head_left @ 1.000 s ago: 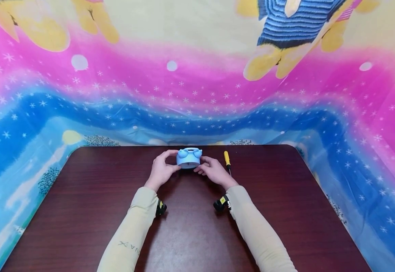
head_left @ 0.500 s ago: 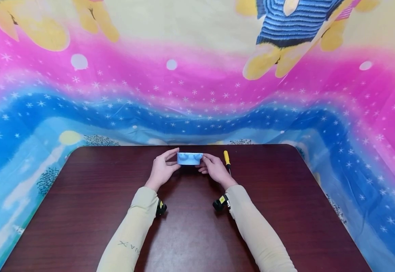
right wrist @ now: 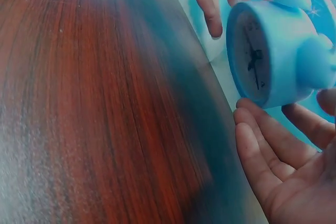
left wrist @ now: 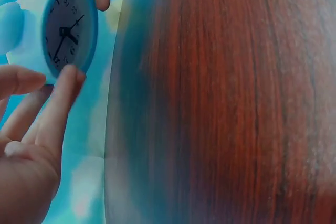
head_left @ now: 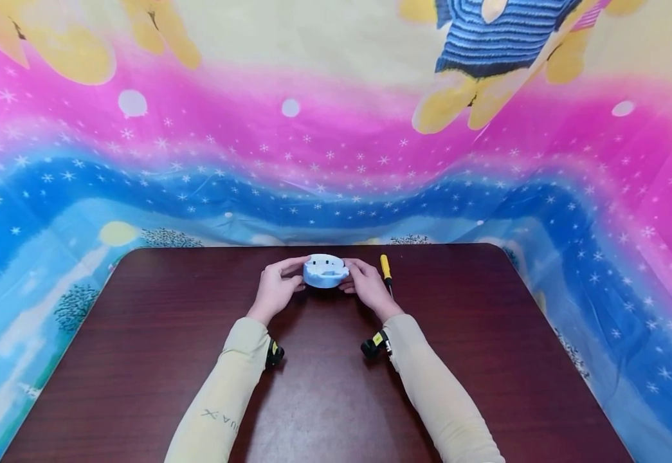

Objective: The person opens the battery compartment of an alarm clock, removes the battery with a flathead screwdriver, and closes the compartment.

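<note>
Blue alarm clock [head_left: 325, 278]: between both hands near the table's [head_left: 324, 386] far edge; pale back tipped upward, dial angled down at the wood.
Left hand [head_left: 276, 289]: thumb and fingertips clamped on the clock's left side.
Right hand [head_left: 368, 287]: gripping the opposite side.
Yellow-handled screwdriver [head_left: 385, 267]: lying just right of the right hand, shaft partly hidden from me.

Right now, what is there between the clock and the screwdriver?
The head view shows the right hand between the clock and the screwdriver, then a strip of bare table before the handle.
</note>
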### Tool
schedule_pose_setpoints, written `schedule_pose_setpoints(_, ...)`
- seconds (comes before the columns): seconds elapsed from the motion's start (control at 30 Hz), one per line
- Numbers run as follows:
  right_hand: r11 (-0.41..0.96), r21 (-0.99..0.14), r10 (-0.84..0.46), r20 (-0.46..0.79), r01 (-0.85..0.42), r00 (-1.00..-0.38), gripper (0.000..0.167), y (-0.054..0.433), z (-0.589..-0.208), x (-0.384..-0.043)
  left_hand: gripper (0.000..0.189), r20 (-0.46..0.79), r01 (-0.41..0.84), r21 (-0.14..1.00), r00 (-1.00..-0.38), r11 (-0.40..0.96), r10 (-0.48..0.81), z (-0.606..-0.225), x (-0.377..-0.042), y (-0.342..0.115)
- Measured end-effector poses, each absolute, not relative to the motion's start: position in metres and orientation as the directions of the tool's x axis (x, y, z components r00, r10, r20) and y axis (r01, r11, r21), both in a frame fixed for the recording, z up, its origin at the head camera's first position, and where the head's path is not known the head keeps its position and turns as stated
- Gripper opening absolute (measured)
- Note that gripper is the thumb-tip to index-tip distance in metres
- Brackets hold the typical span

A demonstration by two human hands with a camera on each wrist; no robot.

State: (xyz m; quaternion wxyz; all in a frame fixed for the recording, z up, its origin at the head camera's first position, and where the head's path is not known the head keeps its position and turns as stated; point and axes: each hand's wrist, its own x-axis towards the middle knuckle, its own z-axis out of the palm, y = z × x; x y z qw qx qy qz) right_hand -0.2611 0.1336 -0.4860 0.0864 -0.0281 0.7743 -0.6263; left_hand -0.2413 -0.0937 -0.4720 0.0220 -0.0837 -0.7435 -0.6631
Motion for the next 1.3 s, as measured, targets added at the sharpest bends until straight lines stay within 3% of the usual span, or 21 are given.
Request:
schedule_pose_setpoints(0.43, 0.267, -0.962, -0.127, -0.090, 0.053, -0.988, 0.038, 0.131, -0.488, -0.261, 0.030, 0.164, 0.167, 0.984, -0.985, 0.064, 0.054, -0.485, -0.247, -0.091)
schedule_pose_setpoints(0.63, 0.262, -0.964, -0.131, -0.083, 0.046, -0.988, 0.037, 0.130, -0.488, -0.260, 0.038, 0.120, 0.123, 0.992, -0.991, 0.043, 0.063, -0.486, -0.246, -0.092)
schedule_pose_setpoints(1.3, 0.282, -0.959, -0.199, -0.071, 0.013, -0.977, 0.037, 0.130, -0.495, -0.254, 0.046, 0.064, 0.092, 0.953, -0.992, 0.287, 0.104, -0.489, -0.239, -0.094)
